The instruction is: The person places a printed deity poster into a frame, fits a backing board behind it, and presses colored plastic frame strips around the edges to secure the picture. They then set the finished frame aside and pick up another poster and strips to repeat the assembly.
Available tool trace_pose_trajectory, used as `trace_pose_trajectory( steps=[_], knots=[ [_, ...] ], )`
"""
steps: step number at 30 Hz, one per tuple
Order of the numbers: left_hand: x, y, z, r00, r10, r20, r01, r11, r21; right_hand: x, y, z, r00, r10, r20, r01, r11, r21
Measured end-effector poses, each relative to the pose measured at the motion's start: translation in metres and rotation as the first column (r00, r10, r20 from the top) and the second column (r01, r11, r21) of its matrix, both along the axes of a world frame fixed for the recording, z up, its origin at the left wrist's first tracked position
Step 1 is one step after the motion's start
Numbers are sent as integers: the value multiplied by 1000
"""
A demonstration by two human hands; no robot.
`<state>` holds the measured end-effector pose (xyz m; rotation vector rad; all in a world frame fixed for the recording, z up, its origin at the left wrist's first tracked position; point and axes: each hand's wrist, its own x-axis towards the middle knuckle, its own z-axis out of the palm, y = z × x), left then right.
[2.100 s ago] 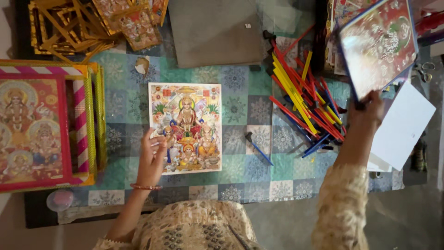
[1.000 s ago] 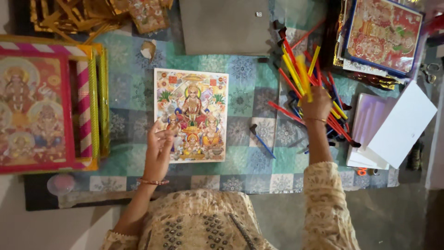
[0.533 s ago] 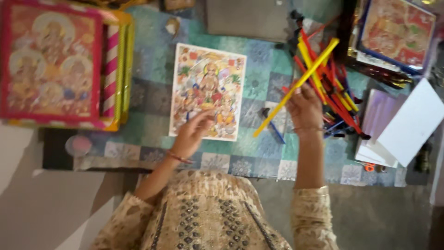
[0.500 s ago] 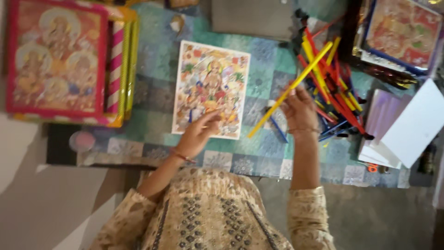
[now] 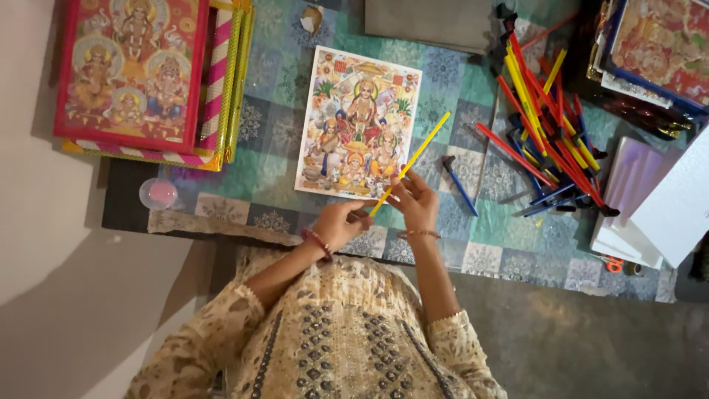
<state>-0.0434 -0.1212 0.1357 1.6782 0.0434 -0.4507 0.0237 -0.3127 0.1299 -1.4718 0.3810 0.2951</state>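
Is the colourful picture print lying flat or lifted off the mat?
Flat. The print lies spread on the mat, and both hands hold the yellow strip above its lower edge.

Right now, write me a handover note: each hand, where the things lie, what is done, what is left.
Left hand: grips the lower end of the yellow strip.
Right hand: fingers on the same strip, a little higher up.
The strip slants over the lower right corner of the colourful print, which lies flat on the patterned mat.
Pile of red, yellow and blue strips to the right; framed pictures stacked at the left.
Done: one strip picked out.
Left: no strip sits along the print's edges yet.
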Motion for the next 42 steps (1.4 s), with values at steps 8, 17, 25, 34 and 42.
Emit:
trace_pose_trajectory(
  steps=[8, 17, 25, 34, 42],
  knots=[
    [13, 24, -23, 899, 100, 426, -255, 911, 324, 83, -50, -17, 995, 87, -52, -94, 987, -134],
    [47, 90, -58, 818, 210, 536, -495, 732, 468, 112, -26, 0, 982, 181, -51, -188, 952, -241],
    [61, 91, -56, 851, 224, 476, -451, 775, 442, 110, -17, 6, 970, 244, 16, -193, 804, -563],
    [72, 94, -65, 823, 239, 515, -477, 784, 398, 108, -13, -14, 926, 304, 226, -18, 631, -776],
    [70, 95, -74, 831, 264, 489, -476, 792, 382, 109, -17, -15, 964, 254, 83, -139, 743, -655]
  ],
)
